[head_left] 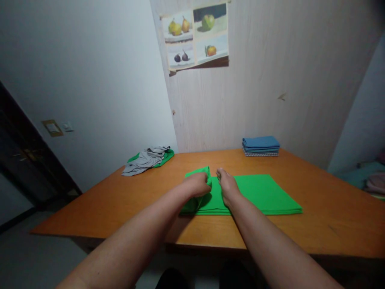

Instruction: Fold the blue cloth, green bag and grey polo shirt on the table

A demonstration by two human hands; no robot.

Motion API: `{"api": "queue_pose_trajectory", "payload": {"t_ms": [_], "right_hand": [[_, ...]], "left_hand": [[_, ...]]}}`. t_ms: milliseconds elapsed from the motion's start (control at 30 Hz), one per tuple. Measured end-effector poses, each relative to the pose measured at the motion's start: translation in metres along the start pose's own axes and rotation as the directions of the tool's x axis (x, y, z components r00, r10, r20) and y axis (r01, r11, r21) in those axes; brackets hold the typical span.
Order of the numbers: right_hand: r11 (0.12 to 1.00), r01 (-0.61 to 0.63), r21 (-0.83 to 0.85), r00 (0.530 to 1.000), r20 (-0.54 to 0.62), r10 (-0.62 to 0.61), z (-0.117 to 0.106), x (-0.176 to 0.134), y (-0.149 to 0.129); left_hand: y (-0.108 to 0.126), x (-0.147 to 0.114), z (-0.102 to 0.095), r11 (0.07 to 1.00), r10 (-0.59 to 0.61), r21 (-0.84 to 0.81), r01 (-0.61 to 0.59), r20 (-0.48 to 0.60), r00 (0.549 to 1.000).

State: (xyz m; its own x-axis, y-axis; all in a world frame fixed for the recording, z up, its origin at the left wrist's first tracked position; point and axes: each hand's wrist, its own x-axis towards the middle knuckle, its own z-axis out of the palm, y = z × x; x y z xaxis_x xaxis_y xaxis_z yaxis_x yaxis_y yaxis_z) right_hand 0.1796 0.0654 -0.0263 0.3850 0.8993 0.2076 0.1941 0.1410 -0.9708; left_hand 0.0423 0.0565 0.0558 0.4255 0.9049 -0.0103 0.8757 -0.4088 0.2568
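Note:
A bright green cloth (pixel 261 194) lies folded in flat layers near the front edge of the table. Its left end is raised and bent over toward the right, and my left hand (pixel 197 184) is closed around that lifted part. My right hand (pixel 227 186) rests on top of the cloth just right of the fold, its fingers reaching away from me and not gripping anything. A small gap separates the two hands. The underside of the raised end is partly hidden behind my left hand.
On the wooden table (pixel 105 208), a crumpled grey garment (pixel 144 161) lies over green fabric (pixel 166 159) at the back left. A neat stack of folded blue cloths (pixel 261 143) sits at the back right. A wall with a fruit poster (pixel 195 38) stands behind the table.

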Motion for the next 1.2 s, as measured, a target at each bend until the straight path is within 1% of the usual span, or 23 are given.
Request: {"api": "queue_pose_trajectory", "payload": {"t_ms": [100, 233, 300, 333, 400, 467, 533, 567, 633, 733, 800, 833, 900, 967, 1067, 1200], "right_hand": [[0.989, -0.093, 0.115, 0.996, -0.003, 0.094, 0.001, -0.001, -0.003], [0.965, -0.15, 0.213, 0.989, 0.013, 0.151, 0.0, -0.003, -0.009], [0.956, -0.164, 0.244, 0.986, 0.021, 0.164, -0.001, -0.004, -0.011], [0.952, -0.17, 0.255, 0.985, 0.025, 0.169, -0.001, -0.004, -0.011], [0.947, -0.179, 0.268, 0.984, 0.036, 0.175, -0.002, -0.004, -0.012], [0.944, -0.187, 0.273, 0.982, 0.048, 0.181, -0.002, -0.004, -0.011], [0.942, -0.193, 0.275, 0.981, 0.055, 0.185, -0.002, -0.005, -0.011], [0.941, -0.195, 0.278, 0.981, 0.057, 0.187, -0.002, -0.005, -0.012], [0.939, -0.198, 0.283, 0.98, 0.06, 0.189, -0.002, -0.005, -0.012], [0.937, -0.198, 0.287, 0.98, 0.063, 0.188, -0.002, -0.005, -0.014], [0.939, -0.198, 0.282, 0.98, 0.062, 0.188, -0.002, -0.005, -0.014], [0.94, -0.197, 0.278, 0.98, 0.061, 0.188, -0.002, -0.005, -0.014], [0.942, -0.197, 0.271, 0.98, 0.057, 0.189, -0.002, -0.004, -0.013], [0.944, -0.196, 0.267, 0.981, 0.055, 0.188, -0.002, -0.005, -0.013], [0.943, -0.194, 0.271, 0.981, 0.058, 0.185, -0.002, -0.006, -0.014], [0.935, -0.201, 0.293, 0.98, 0.066, 0.19, -0.003, -0.009, -0.017]], "left_hand": [[0.003, -0.003, 0.007, 1.0, 0.001, 0.013, -0.001, 0.012, 1.0], [0.002, -0.003, 0.011, 1.0, 0.026, -0.016, -0.026, 0.022, 0.999], [-0.001, 0.0, 0.01, 0.996, 0.06, -0.072, -0.058, 0.024, 0.998], [-0.003, 0.001, 0.008, 0.99, 0.077, -0.12, -0.076, 0.001, 0.997], [-0.009, 0.006, 0.004, 0.967, 0.087, -0.228, -0.11, -0.109, 0.99], [-0.017, 0.01, 0.0, 0.948, 0.051, -0.29, -0.131, -0.268, 0.962], [-0.028, 0.013, -0.001, 0.957, 0.011, -0.262, -0.123, -0.392, 0.92], [-0.033, 0.013, -0.001, 0.967, 0.008, -0.228, -0.118, -0.43, 0.903], [-0.041, 0.012, 0.004, 0.98, 0.051, -0.15, -0.133, -0.456, 0.889], [-0.048, 0.008, 0.019, 0.968, 0.197, -0.073, -0.241, -0.38, 0.904], [-0.05, 0.006, 0.031, 0.955, 0.275, -0.029, -0.296, -0.297, 0.914], [-0.05, 0.005, 0.036, 0.953, 0.293, 0.002, -0.302, -0.248, 0.923], [-0.05, 0.005, 0.044, 0.956, 0.292, 0.079, -0.283, -0.15, 0.944], [-0.05, 0.004, 0.048, 0.953, 0.281, 0.138, -0.268, -0.079, 0.957], [-0.048, 0.001, 0.046, 0.946, 0.287, 0.168, -0.277, -0.037, 0.957], [-0.046, -0.004, 0.041, 0.936, 0.313, 0.161, -0.312, 0.021, 0.95]]}}
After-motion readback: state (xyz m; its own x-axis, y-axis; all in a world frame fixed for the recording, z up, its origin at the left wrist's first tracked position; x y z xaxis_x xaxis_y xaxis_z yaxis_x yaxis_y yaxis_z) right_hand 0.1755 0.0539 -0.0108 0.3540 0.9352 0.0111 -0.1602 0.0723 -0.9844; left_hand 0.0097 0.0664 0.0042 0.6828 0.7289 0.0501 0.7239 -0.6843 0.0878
